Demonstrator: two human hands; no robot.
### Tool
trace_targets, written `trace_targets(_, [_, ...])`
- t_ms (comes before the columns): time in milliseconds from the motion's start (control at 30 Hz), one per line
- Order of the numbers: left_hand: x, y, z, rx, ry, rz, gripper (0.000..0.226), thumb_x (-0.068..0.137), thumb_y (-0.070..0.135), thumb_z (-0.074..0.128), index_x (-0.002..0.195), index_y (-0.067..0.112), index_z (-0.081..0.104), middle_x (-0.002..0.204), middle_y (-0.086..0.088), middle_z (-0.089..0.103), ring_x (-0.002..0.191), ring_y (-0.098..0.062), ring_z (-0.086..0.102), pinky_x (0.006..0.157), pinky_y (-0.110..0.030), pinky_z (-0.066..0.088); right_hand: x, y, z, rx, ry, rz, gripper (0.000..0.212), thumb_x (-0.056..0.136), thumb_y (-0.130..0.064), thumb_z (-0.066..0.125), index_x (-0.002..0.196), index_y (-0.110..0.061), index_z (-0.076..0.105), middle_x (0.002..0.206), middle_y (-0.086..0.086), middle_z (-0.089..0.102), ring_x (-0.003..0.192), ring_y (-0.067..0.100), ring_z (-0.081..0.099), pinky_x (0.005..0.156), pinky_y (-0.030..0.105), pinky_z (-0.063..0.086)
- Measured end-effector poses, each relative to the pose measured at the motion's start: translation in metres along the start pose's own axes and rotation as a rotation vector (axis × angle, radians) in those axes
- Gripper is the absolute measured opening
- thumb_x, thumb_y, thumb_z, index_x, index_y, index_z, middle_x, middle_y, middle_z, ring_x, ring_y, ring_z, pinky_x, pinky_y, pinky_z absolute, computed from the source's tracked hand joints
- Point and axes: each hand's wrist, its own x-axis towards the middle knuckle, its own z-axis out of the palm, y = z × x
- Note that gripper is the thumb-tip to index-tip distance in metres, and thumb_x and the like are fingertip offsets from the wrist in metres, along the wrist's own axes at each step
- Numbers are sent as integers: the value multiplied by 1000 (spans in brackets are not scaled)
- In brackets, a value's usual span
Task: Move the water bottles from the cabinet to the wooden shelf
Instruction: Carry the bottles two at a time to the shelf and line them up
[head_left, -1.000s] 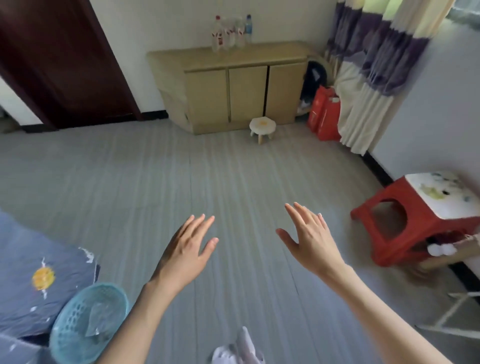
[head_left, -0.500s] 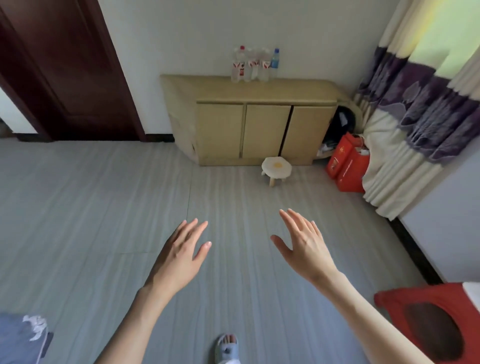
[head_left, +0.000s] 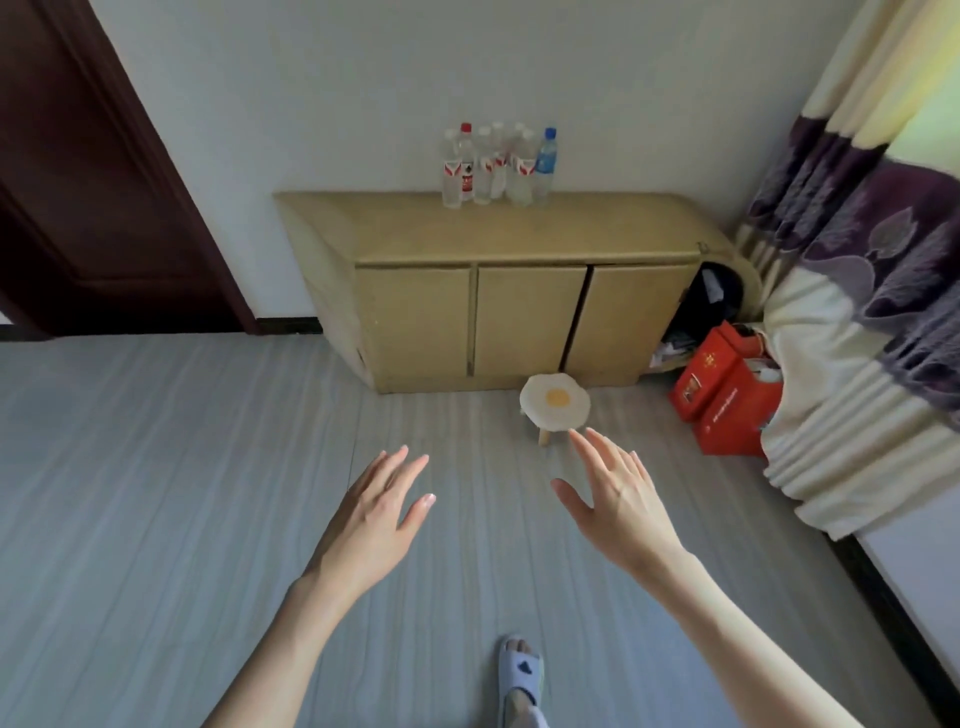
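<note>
Nearest, a slippered foot (head_left: 521, 675) stands on the grey floor (head_left: 156, 493). Left hand (head_left: 371, 519) and right hand (head_left: 621, 506) are raised above the floor, fingers straight and spread, holding nothing. Beyond them, a small egg-patterned stool (head_left: 555, 402) stands before the cabinet (head_left: 519, 291). The water bottles (head_left: 496, 166) stand upright, clustered on the cabinet top against the wall. Red bags (head_left: 719, 395) sit beside the curtain (head_left: 857, 291).

No legible text on bottles (head_left: 496, 166) or boxes (head_left: 724, 397).
</note>
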Motion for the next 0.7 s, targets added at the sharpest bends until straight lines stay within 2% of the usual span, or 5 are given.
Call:
trace_targets(100, [79,6,-9,2,43,-29,78,75,63,13,138,22,33,150,-3,27,140,-18,19,112,-30,18,89,24,-18,14,4,-38,67,81,-54,27,134,-14,40,137,9,47,127,29,43,102,45,36])
trace_targets(200, [155,15,-30,10,106,-10,67,84,58,25,138,20,34,150,-4,27,140,-19,20,110,-26,16,172,33,-40,16,45,-83,64,85,-54,33,137,-15,36,142,6,40,133,25,35,108,42,27])
trace_targets(267, [201,14,-40,-3,131,-23,52,93,44,38,139,19,32,151,-3,25,140,-17,19,110,-28,18,220,36,-47,16,27,-100,60,89,-47,42,140,-16,31,146,6,35,136,23,29,111,39,21])
trace_targets(367, [269,6,-47,-42,173,-37,49,93,33,43,138,19,33,150,-3,26,139,-16,21,111,-31,21,287,39,-46,30,34,-135,62,89,-51,39,139,-15,33,145,8,37,133,26,33,109,37,23])
trace_targets(700, [503,-79,-54,-14,-9,-47,51,94,36,37,141,22,24,153,-2,19,140,-17,18,111,-33,23,524,42,-12,44,-76,-31,62,91,-47,40,144,-21,19,151,5,25,136,25,25,114,38,18])
